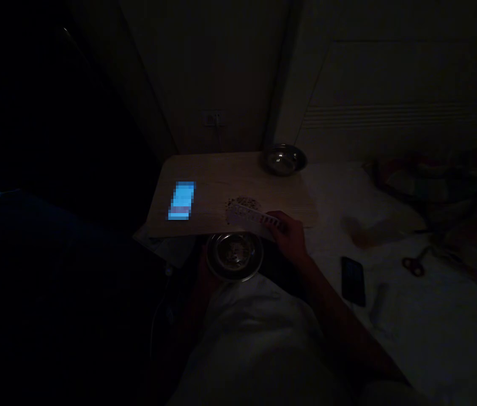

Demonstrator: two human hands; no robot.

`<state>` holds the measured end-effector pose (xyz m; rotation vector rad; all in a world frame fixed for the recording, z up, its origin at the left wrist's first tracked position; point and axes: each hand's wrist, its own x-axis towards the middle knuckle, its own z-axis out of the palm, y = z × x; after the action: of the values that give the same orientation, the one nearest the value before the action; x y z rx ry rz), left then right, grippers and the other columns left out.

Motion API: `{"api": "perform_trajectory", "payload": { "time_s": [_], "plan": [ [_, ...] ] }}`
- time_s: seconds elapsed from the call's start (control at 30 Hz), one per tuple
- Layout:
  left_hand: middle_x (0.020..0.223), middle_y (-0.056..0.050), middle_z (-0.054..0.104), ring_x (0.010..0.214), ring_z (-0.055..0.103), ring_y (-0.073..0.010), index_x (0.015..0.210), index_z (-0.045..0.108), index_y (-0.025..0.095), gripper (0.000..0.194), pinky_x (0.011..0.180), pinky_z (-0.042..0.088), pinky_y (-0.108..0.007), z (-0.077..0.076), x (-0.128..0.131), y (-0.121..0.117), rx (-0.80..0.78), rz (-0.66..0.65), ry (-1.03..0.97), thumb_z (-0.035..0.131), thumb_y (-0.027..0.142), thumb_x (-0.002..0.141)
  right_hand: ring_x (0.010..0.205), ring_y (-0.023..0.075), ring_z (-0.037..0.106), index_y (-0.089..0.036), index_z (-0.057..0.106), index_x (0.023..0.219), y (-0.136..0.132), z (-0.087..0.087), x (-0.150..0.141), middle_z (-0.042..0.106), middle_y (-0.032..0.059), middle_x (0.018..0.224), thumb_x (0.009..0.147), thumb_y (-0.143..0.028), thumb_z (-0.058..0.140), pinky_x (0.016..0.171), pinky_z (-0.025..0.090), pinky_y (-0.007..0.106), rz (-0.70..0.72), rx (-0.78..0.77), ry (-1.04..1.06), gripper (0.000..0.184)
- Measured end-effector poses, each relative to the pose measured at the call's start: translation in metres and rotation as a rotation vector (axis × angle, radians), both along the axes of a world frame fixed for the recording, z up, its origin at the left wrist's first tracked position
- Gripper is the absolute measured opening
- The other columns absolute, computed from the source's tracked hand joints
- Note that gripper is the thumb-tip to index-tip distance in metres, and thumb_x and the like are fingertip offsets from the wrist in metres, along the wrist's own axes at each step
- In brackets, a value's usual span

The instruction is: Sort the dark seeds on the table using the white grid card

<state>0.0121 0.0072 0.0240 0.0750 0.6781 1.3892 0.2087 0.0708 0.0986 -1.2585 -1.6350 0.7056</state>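
In dim light, my right hand (pixel 290 234) is closed on one end of a pale flat strip (pixel 249 213) with a row of dark marks along it. Its other end lies at a small heap of dark and light grains (pixel 244 202) near the table's front edge; their kind is too small to tell. Just below that edge, my left hand (pixel 208 272) grips a round metal bowl (pixel 235 256) by its left side. Some small bits show inside the bowl, but I cannot make them out. Most of the left fingers are in shadow or behind the bowl.
The small wooden table (pixel 208 169) bears a lit, blurred phone (pixel 181 201) at left and another metal bowl (pixel 284 160) at the back right corner. On the white sheet (pixel 424 338) to the right lie a dark phone (pixel 353 281) and red-handled scissors (pixel 414 266).
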Motion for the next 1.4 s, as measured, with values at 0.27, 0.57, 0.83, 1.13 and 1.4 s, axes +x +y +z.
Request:
{"api": "perform_trajectory", "payload": {
  "time_s": [0.27, 0.57, 0.83, 1.13, 1.4],
  "plan": [
    [0.123, -0.006, 0.059, 0.126, 0.040, -0.0284, 0.118, 0.058, 0.024, 0.048, 0.103, 0.030, -0.048, -0.006, -0.005, 0.002, -0.068, 0.042, 0.030, 0.049, 0.052, 0.080, 0.075, 0.0178, 0.062, -0.021, 0.066, 0.093, -0.001, 0.001, 0.008, 0.068, 0.0023, 0.085, 0.077, -0.034, 0.059, 0.066, 0.048, 0.029, -0.031, -0.006, 0.023, 0.022],
    [0.122, -0.007, 0.060, 0.127, 0.040, -0.0298, 0.118, 0.058, 0.022, 0.052, 0.103, 0.031, -0.048, -0.005, -0.002, -0.002, -0.078, 0.018, 0.018, 0.047, 0.057, 0.080, 0.074, 0.0176, 0.062, -0.021, 0.066, 0.092, -0.003, 0.005, 0.008, 0.069, 0.0021, 0.084, 0.077, -0.031, 0.058, 0.066, 0.047, 0.028, -0.007, -0.006, -0.040, 0.019],
    [0.122, -0.006, 0.060, 0.127, 0.039, -0.0284, 0.117, 0.059, 0.022, 0.047, 0.106, 0.029, -0.046, -0.012, -0.005, -0.002, -0.063, 0.046, 0.005, 0.050, 0.051, 0.081, 0.075, 0.0179, 0.061, -0.021, 0.065, 0.092, 0.002, 0.001, 0.001, 0.068, 0.0025, 0.086, 0.075, -0.034, 0.061, 0.067, 0.048, 0.029, -0.025, -0.035, 0.066, 0.022],
    [0.120, -0.004, 0.062, 0.130, 0.035, -0.0258, 0.116, 0.060, 0.023, 0.043, 0.109, 0.025, -0.043, -0.019, -0.009, -0.002, -0.086, 0.096, 0.069, 0.052, 0.046, 0.080, 0.073, 0.0184, 0.061, -0.018, 0.064, 0.094, 0.014, -0.007, -0.010, 0.068, 0.0042, 0.084, 0.074, -0.036, 0.061, 0.065, 0.046, 0.028, -0.109, -0.055, 0.046, 0.027],
    [0.130, 0.002, 0.054, 0.137, 0.021, -0.0223, 0.116, 0.059, 0.029, 0.043, 0.112, 0.019, -0.040, -0.028, -0.018, -0.018, 0.000, 0.141, 0.258, 0.063, 0.031, 0.073, 0.073, 0.0184, 0.061, -0.018, 0.065, 0.094, 0.024, 0.000, 0.008, 0.068, 0.0049, 0.083, 0.075, -0.035, 0.059, 0.065, 0.046, 0.028, -0.212, 0.036, 0.000, 0.027]
  ]
}}
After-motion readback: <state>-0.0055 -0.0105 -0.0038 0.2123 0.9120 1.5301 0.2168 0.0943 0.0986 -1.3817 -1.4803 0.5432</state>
